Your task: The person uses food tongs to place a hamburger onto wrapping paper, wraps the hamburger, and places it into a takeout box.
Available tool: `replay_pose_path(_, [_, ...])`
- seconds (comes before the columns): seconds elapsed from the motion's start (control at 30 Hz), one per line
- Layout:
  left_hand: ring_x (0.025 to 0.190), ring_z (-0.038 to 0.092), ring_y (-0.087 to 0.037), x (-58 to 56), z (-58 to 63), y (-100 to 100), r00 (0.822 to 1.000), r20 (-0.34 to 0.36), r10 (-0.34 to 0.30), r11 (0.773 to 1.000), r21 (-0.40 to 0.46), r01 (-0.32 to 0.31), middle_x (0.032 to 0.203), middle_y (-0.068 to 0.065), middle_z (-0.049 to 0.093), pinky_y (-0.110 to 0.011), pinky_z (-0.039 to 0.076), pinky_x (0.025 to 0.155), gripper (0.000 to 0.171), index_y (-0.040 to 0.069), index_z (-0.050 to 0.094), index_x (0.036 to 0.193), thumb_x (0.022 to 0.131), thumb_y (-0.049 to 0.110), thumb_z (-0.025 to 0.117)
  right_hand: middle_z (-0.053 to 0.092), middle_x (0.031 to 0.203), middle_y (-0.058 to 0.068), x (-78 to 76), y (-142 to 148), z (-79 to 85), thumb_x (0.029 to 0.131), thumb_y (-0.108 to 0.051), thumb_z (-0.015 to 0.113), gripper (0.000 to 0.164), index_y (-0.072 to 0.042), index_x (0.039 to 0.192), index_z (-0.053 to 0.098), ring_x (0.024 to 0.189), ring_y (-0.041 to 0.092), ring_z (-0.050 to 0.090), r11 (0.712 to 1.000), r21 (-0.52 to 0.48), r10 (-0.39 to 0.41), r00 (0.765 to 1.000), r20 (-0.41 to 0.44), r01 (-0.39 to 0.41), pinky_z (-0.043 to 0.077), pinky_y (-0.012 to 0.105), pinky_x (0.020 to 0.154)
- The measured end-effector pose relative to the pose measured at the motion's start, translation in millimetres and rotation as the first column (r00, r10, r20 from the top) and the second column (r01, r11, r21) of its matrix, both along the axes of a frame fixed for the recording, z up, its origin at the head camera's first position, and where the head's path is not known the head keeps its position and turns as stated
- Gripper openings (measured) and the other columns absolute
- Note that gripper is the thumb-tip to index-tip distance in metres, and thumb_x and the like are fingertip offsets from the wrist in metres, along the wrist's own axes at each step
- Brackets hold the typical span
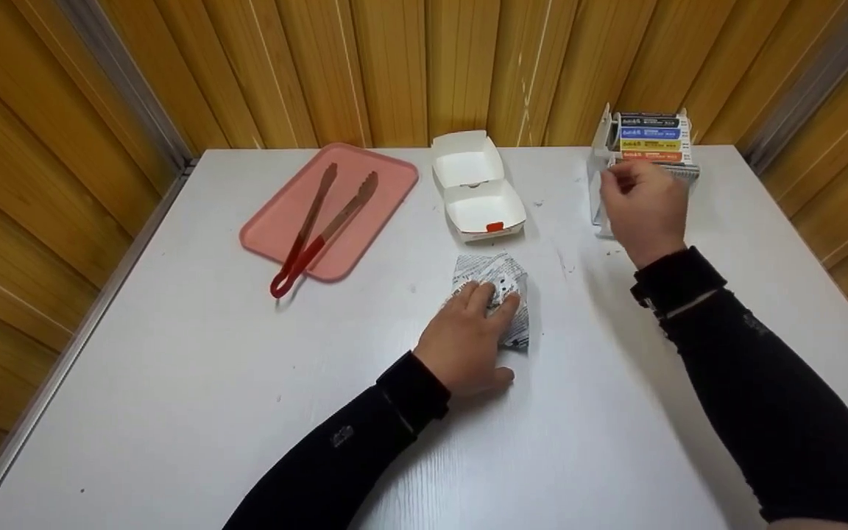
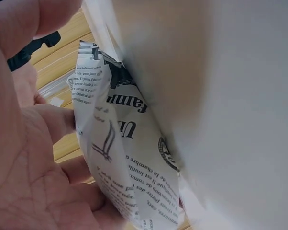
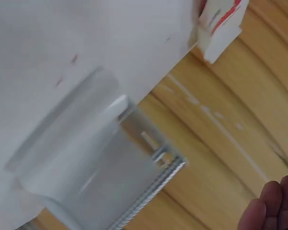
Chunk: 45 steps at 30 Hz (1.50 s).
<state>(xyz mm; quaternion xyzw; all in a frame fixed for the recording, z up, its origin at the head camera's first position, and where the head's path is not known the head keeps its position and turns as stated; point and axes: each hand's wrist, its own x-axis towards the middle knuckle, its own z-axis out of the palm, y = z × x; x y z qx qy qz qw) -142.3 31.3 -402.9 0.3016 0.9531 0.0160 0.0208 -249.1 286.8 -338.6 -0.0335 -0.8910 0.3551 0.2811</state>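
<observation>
1. While the left hand [image 1: 464, 346] rests on the packet [image 1: 509, 278], its fingers lie spread and relaxed across the paper, and its thumb sits apart, low over the bench [image 1: 196, 368].
2. Wrapped in white paper with black newspaper-style print, the packet lies near the middle of the bench, just in front of the box; the left wrist view shows folds and creases along it, with fingertips touching its side.
3. Well apart, toward the back right corner, the right hand [image 1: 648, 213] is raised in front of the rack, fingers bent and tips drawn close to the thumb; I cannot tell whether anything is pinched between them.
4. Near the bench's back edge, toward the right corner, stands the rack [image 3: 105, 177], with a smooth grey panel and a toothed edge; it holds a row of strips [image 1: 651, 132], among them black, blue, yellow and orange.
5. Open, with its lid folded back, the white box [image 1: 479, 206] sits at the middle of the back edge, a red tab [image 1: 495, 227] on its near side.
6. Toward the back left corner lies a pink tray [image 1: 284, 210]; on it rest tongs [image 1: 313, 252], their red handle end reaching past the tray's near edge.
</observation>
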Motion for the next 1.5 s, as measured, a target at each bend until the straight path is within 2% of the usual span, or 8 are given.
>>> replay_pose_path(0.07, [0.155,0.036,-0.037,-0.1,0.6,1.0,1.000,-0.001,-0.007,1.000,0.006,0.007,0.167,-0.014,0.037,-0.044,0.030,0.130,0.106,0.024,0.028,0.168,0.083,0.067,0.075,0.078,0.094,0.017,11.3,-14.5,0.9,0.102,-0.020,0.064,0.025,0.001,0.103,0.079,0.079,0.018,0.066,0.996,0.057,0.074,0.997,-0.017,-0.073,0.044,0.009,0.066])
replay_pose_path(0.17, [0.155,0.037,-0.036,-0.5,2.1,2.5,1.000,-0.004,-0.021,1.000,0.023,0.021,0.166,-0.014,0.038,-0.044,0.030,0.130,0.107,0.024,0.027,0.168,0.082,0.066,0.076,0.078,0.088,0.019,24.2,-34.6,-1.1,0.098,-0.010,0.067,0.018,0.004,0.097,0.079,0.077,0.029,0.070,0.968,0.186,0.186,0.980,-0.069,-0.170,0.050,0.023,0.067])
replay_pose_path(0.33, [0.154,0.038,-0.034,-1.0,2.2,4.5,0.999,-0.031,-0.035,0.998,0.050,0.037,0.164,-0.014,0.042,-0.044,0.033,0.128,0.105,0.021,0.033,0.165,0.080,0.064,0.079,0.077,0.086,0.018,37.2,-63.2,-7.5,0.095,-0.006,0.069,0.013,0.004,0.092,0.078,0.079,0.036,0.071,0.872,0.417,0.315,0.946,-0.073,-0.258,0.057,0.049,0.075])
replay_pose_path(0.53, [0.154,0.039,-0.033,-0.5,0.0,4.5,0.998,-0.049,-0.040,0.996,0.079,0.044,0.164,-0.014,0.042,-0.046,0.036,0.126,0.099,0.019,0.042,0.158,0.077,0.062,0.080,0.075,0.079,0.017,38.3,-88.5,-20.1,0.094,-0.004,0.070,0.011,0.001,0.086,0.074,0.071,0.037,0.068,0.746,0.596,0.414,0.908,-0.069,-0.295,0.057,0.047,0.067])
replay_pose_path(0.73, [0.152,0.040,-0.031,0.2,-0.4,0.9,0.996,-0.071,-0.061,0.992,0.104,0.068,0.160,-0.012,0.046,-0.048,0.036,0.125,0.101,0.020,0.042,0.160,0.076,0.061,0.081,0.071,0.074,0.016,34.7,-105.7,-31.9,0.094,-0.003,0.069,0.014,0.001,0.080,0.069,0.066,0.035,0.066,0.680,0.678,0.465,0.879,-0.106,-0.278,0.055,0.047,0.061])
replay_pose_path(1.03, [0.159,0.031,-0.031,-0.7,0.1,-1.6,0.998,-0.019,-0.055,0.992,0.112,0.057,0.168,-0.013,0.037,-0.052,0.033,0.127,0.106,0.011,0.037,0.162,0.080,0.063,0.079,0.067,0.068,0.016,33.4,-118.5,-40.9,0.094,-0.004,0.070,0.020,0.001,0.075,0.066,0.062,0.035,0.065,0.665,0.690,0.466,0.881,-0.087,-0.284,0.055,0.047,0.058])
replay_pose_path(1.27, [0.161,0.026,-0.028,-0.2,1.0,-3.2,0.998,0.035,-0.050,0.992,0.114,0.046,0.171,-0.012,0.033,-0.053,0.028,0.129,0.104,0.013,0.037,0.163,0.081,0.063,0.079,0.072,0.076,0.016,32.7,-122.0,-43.0,0.097,-0.008,0.067,0.020,-0.001,0.079,0.067,0.069,0.036,0.071,0.680,0.629,0.431,0.899,0.074,-0.378,0.058,0.049,0.059])
replay_pose_path(1.5, [0.160,0.027,-0.028,0.4,2.0,-5.0,0.997,0.049,-0.057,0.993,0.110,0.052,0.169,-0.011,0.035,-0.051,0.026,0.131,0.101,0.015,0.039,0.161,0.082,0.062,0.078,0.074,0.080,0.015,31.1,-121.8,-44.6,0.098,-0.015,0.069,0.018,-0.002,0.087,0.071,0.076,0.035,0.072,0.702,0.541,0.422,0.883,0.206,-0.462,0.058,0.051,0.069])
